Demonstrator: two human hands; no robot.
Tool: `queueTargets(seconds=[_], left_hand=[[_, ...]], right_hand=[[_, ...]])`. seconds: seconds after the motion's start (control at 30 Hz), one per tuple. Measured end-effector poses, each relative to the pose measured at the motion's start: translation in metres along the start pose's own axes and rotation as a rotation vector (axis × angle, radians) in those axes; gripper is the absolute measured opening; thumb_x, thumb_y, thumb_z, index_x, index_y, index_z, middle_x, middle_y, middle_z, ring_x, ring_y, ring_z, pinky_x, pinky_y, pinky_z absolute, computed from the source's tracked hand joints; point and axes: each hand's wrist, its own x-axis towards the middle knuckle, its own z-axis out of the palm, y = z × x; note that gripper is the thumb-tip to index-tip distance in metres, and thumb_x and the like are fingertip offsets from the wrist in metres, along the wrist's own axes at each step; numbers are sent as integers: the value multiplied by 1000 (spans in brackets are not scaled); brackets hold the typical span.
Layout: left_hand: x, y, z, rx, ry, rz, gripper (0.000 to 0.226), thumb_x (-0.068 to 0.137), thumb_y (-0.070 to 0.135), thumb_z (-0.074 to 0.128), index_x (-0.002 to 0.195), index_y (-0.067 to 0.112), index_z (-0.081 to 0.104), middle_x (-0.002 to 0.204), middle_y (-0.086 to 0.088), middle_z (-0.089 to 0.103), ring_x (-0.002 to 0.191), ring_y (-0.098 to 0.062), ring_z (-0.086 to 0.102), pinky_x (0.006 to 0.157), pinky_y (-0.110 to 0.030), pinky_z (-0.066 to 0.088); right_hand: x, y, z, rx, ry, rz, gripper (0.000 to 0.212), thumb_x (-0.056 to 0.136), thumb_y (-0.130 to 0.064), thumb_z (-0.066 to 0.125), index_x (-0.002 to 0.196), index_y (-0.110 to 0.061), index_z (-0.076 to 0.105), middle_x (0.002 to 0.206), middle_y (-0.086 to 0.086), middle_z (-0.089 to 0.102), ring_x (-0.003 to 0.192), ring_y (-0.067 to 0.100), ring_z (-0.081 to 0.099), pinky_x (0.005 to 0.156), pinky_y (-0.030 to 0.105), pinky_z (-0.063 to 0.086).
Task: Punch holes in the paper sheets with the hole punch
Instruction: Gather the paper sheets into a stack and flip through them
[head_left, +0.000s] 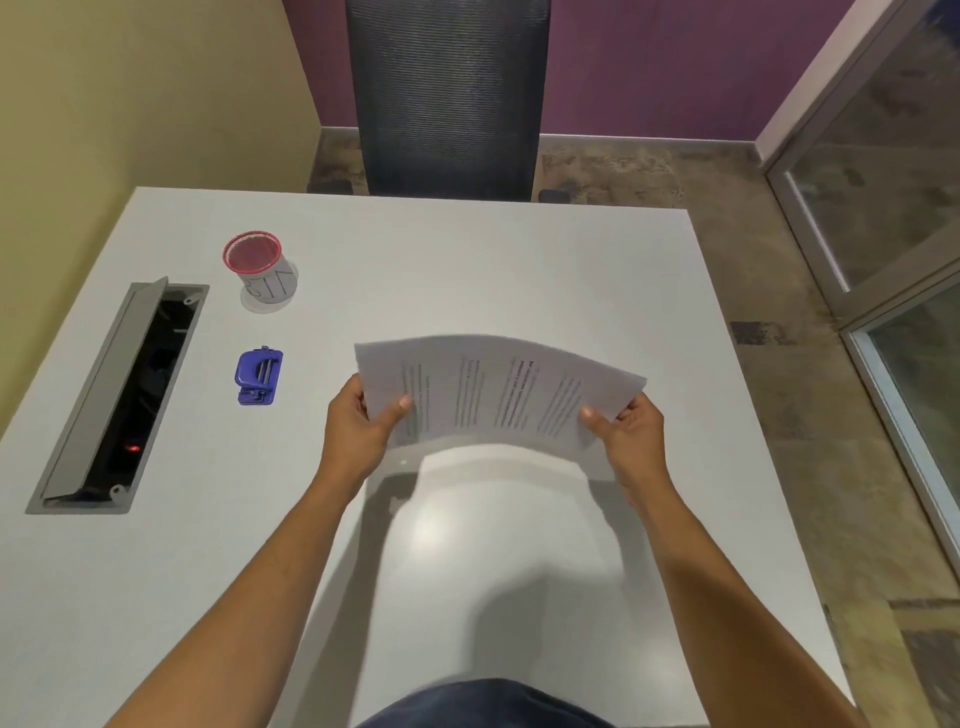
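I hold a stack of printed paper sheets (493, 395) above the white table (467, 270), bowed upward in an arch and turned sideways so the text lines run away from me. My left hand (358, 431) grips the stack's left end with the thumb on top. My right hand (628, 439) grips the right end the same way. A small blue hole punch (258, 376) sits on the table to the left of my left hand, about a hand's width away, untouched.
A red mesh cup (258, 267) with a paper label stands behind the punch. An open grey cable hatch (117, 397) is set into the table's left side. A dark mesh office chair (449, 98) stands beyond the far edge. A glass partition (893, 218) lies to the right.
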Motion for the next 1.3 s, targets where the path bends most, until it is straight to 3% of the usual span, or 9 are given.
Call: queueTargets(seconds=[0.13, 0.33, 0.4, 0.53, 0.73, 0.83, 1.1, 1.17, 1.3], left_hand=[[-2, -9, 3, -3, 9, 33, 28, 83, 11, 75, 93, 32, 58, 93, 7, 66, 84, -6, 64, 69, -16, 51], [-6, -21, 10, 67, 2, -4, 21, 87, 7, 70, 97, 24, 62, 97, -1, 69, 92, -20, 66, 81, -31, 53], [-5, -20, 11, 92, 15, 5, 17, 88, 9, 69, 98, 22, 64, 97, -2, 70, 92, -19, 66, 82, -35, 53], [-1, -12, 9, 58, 47, 81, 25, 89, 11, 68, 94, 35, 63, 94, 8, 70, 86, -5, 66, 78, -24, 50], [-4, -22, 9, 86, 34, 43, 23, 87, 13, 71, 98, 30, 60, 99, 5, 67, 93, -16, 64, 82, -37, 54], [-6, -26, 10, 136, 33, 34, 17, 88, 15, 70, 94, 29, 62, 96, 2, 68, 92, -23, 65, 82, -46, 53], [-6, -9, 5, 38, 23, 2, 19, 88, 17, 70, 91, 34, 64, 93, 7, 71, 90, -14, 67, 83, -38, 54], [-6, -4, 3, 18, -8, 18, 18, 88, 15, 70, 91, 32, 66, 94, 5, 72, 91, -17, 67, 81, -35, 53], [-8, 10, 2, -48, -50, 39, 23, 87, 9, 67, 86, 31, 69, 90, 14, 69, 86, -6, 62, 77, -26, 47]], right_hand=[[2, 6, 4, -86, -50, -27, 33, 83, 2, 72, 95, -26, 60, 98, -7, 67, 87, 6, 66, 69, 16, 54], [-2, 27, 11, -153, -37, 32, 21, 88, -1, 66, 103, -15, 62, 97, 1, 66, 88, 14, 63, 74, 28, 55], [-2, 26, 14, -139, -29, 34, 20, 90, -5, 66, 104, -18, 62, 97, -2, 67, 89, 11, 64, 68, 18, 56], [3, 16, 16, -124, 7, -31, 20, 90, -5, 66, 98, -23, 62, 95, -2, 69, 87, 9, 66, 65, 12, 53], [0, 22, 15, -75, -36, 23, 29, 88, 2, 66, 105, -20, 59, 97, -6, 65, 81, -5, 66, 61, 9, 51], [-1, 26, 13, -113, -41, 26, 26, 89, 0, 66, 103, -22, 61, 99, -2, 66, 90, 3, 64, 64, 9, 52], [1, 27, 2, -86, -11, -3, 21, 86, -1, 71, 102, -13, 65, 94, -1, 70, 79, -1, 68, 68, 13, 53], [0, 27, -5, -64, 1, -2, 23, 84, 0, 72, 101, -14, 66, 95, 0, 72, 81, 0, 69, 74, 16, 54], [-3, 30, -16, 12, 70, 52, 36, 83, -3, 74, 115, -14, 60, 106, 0, 69, 90, 0, 68, 80, 18, 51]])
